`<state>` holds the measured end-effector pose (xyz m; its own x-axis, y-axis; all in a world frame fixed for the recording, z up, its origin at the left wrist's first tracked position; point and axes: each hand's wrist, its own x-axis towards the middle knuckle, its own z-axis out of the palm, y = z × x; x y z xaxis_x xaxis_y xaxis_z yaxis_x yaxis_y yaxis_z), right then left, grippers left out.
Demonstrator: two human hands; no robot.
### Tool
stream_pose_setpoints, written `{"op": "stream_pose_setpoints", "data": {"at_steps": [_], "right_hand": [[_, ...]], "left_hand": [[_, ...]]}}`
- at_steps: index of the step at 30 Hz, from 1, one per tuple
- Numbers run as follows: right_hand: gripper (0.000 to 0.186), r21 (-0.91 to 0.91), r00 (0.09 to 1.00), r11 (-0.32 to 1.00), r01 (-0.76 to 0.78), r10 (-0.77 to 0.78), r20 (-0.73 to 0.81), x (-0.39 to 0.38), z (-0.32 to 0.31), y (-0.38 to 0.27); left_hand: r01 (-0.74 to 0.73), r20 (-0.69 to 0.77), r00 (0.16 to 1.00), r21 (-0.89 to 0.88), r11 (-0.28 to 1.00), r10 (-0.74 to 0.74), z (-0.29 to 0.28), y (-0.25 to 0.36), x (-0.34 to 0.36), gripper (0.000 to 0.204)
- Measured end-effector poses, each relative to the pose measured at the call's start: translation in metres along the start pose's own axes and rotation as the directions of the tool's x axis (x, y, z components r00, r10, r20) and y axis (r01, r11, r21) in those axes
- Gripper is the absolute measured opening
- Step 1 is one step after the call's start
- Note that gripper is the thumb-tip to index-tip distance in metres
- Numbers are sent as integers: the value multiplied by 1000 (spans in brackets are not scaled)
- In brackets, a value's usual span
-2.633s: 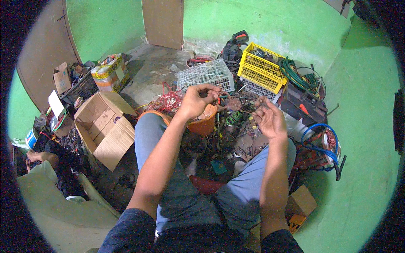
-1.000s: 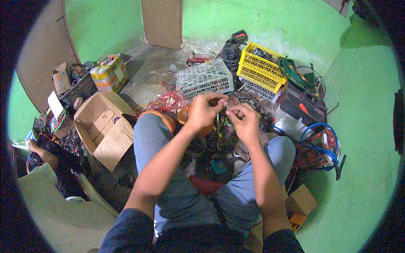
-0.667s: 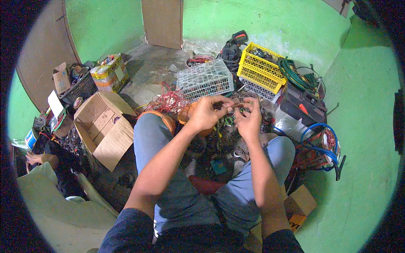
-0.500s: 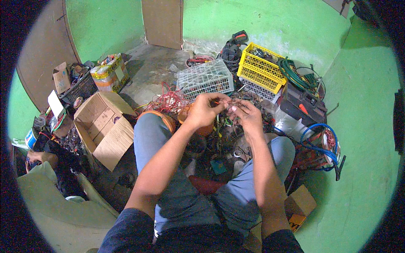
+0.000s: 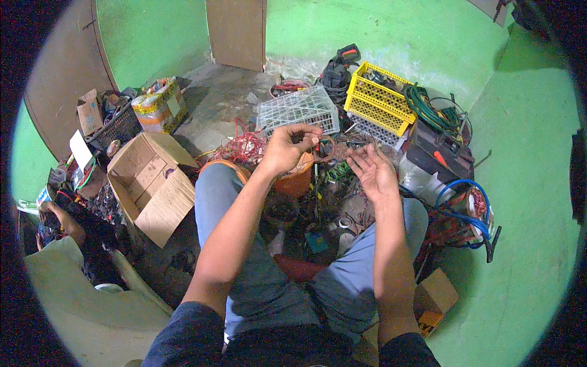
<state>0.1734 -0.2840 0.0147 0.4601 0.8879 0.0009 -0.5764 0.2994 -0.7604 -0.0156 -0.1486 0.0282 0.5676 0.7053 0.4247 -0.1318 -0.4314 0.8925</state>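
My left hand (image 5: 287, 150) is raised above the pile with thumb and fingers pinched together. Whatever it holds is too small to make out; thin reddish-brown strands, perhaps wire, show just right of its fingertips. My right hand (image 5: 376, 174) is turned palm up, its fingers spread and nothing gripped in them. Beneath both hands lies a dark tangled heap of wires and scrap (image 5: 330, 189). An orange pot (image 5: 295, 182) stands just under my left hand, and a green coiled piece (image 5: 337, 171) lies left of my right hand.
Red wires (image 5: 244, 147) lie beyond my left knee, beside an open cardboard box (image 5: 162, 205). Ahead are a white plastic crate (image 5: 298, 110) and a yellow crate (image 5: 376, 98). Blue hose (image 5: 483, 223) hangs at right. At far left another person's arm (image 5: 68, 223) reaches among items.
My hands have drawn apart: the left moved slightly left, and the right moved right, opened and turned palm up. The other person's arm at far left has shifted upward.
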Motion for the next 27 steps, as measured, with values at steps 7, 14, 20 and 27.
{"op": "stream_pose_setpoints", "data": {"at_steps": [7, 14, 20, 27], "right_hand": [[18, -287, 999, 957, 35, -32, 16, 2, -21, -27], [16, -876, 846, 262, 406, -470, 251, 5, -26, -21], [21, -841, 843, 436, 320, -535, 43, 10, -36, -28], [19, -904, 659, 140, 403, -730, 180, 11, -40, -33]], "left_hand": [[-34, 46, 998, 83, 996, 30, -3, 0, -3, 16], [-132, -12, 989, 384, 914, 148, -2, 2, -3, 15], [-111, -23, 991, 369, 923, 129, -9, 8, -2, 15], [-131, -27, 990, 242, 961, 142, -9, 3, -2, 17]]}}
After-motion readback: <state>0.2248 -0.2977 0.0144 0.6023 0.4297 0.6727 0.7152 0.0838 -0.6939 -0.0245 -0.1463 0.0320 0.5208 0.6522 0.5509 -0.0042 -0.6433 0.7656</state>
